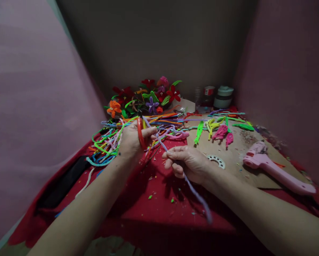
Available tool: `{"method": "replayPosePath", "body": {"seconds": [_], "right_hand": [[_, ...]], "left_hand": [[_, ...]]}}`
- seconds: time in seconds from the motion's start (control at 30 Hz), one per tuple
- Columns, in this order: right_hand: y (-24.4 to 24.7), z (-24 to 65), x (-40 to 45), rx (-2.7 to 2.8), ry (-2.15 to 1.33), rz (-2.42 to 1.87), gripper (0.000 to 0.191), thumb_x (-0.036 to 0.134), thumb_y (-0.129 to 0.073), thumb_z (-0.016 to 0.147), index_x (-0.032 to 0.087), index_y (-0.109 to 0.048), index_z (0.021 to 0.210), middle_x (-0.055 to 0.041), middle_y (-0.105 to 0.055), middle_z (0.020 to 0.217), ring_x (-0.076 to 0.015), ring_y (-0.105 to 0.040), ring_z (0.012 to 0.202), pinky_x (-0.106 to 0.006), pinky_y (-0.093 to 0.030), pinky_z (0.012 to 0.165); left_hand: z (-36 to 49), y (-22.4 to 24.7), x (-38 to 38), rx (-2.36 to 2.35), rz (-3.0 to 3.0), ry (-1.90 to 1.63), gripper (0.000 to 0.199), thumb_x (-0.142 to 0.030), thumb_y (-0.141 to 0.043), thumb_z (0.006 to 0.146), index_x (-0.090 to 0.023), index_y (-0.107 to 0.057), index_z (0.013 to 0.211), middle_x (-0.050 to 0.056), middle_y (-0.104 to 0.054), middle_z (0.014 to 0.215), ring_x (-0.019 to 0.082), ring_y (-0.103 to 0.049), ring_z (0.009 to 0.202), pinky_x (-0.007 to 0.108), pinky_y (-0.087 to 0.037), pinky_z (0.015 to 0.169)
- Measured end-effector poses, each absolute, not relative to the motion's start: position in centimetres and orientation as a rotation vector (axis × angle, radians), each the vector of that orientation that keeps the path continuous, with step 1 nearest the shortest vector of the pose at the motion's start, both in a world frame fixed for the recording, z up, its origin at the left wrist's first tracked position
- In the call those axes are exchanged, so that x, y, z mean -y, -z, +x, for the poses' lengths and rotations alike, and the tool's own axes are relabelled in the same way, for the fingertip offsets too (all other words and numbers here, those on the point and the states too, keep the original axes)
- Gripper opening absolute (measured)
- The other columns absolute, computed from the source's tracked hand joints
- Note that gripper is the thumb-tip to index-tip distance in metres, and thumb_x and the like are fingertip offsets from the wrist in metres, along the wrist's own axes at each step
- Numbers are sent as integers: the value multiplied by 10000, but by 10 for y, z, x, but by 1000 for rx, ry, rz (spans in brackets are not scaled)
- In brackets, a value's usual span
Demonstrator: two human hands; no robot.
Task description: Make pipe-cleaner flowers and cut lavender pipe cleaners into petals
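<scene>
A lavender pipe cleaner (197,195) runs between my two hands, its free end hanging down toward the front edge of the table. My left hand (132,139) is closed on its upper part. The same hand also holds a tool with red handles (141,133); its working end is mostly hidden, so I cannot tell whether it is pliers or scissors. Lower and to the right, my right hand (188,161) pinches the pipe cleaner between thumb and forefinger, the other fingers curled beneath. Behind my left hand lies a heap of loose coloured pipe cleaners (106,145).
Pipe-cleaner flowers (151,96) stand at the back. On the right, a board (239,142) bears green, yellow and pink pieces and a pink glue gun (276,169). A lidded jar (223,96) sits behind it. Scraps dot the red tablecloth (159,202).
</scene>
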State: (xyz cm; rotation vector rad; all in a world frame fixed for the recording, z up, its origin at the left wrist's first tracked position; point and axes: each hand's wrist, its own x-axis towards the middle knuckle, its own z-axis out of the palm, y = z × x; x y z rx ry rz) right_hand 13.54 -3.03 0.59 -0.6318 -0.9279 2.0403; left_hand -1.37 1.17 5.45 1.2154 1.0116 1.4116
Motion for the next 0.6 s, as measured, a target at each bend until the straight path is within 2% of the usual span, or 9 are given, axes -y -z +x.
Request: {"method": "replayPosePath", "body": {"seconds": [0.13, 0.3, 0.47, 0.6], "right_hand": [[-2, 133, 31, 969, -2062, -671, 102, 205, -585, 686, 110, -585, 722, -35, -648, 552, -58, -430, 301, -176, -332, 306], [-4, 134, 32, 1028, -2028, -715, 95, 206, -571, 696, 112, -582, 704, -36, -648, 541, -61, -446, 297, -173, -322, 312], [-7, 138, 28, 914, -1940, -674, 118, 228, -599, 712, 119, -621, 750, -44, -654, 618, -79, -524, 437, -199, -398, 443], [-9, 142, 19, 784, -1729, -592, 69, 194, -657, 671, 148, -665, 722, 13, -594, 617, -42, -446, 486, -177, -355, 468]], "left_hand": [[-30, -57, -32, -1034, 1227, -1608, 435, -130, -705, 506, -128, -542, 909, -60, -539, 545, 65, -525, 375, 137, -410, 350], [-41, -43, -45, -1049, 1222, -1655, 431, -144, -705, 511, -136, -543, 911, -58, -553, 550, 79, -545, 394, 142, -407, 353], [-47, -36, -49, -1066, 1199, -1655, 330, -170, -679, 582, -135, -516, 867, -12, -605, 629, 76, -550, 439, 138, -370, 346], [-43, -39, -38, -1021, 1177, -1629, 338, -187, -666, 620, -148, -506, 915, -16, -604, 643, 61, -528, 440, 156, -411, 401]]}}
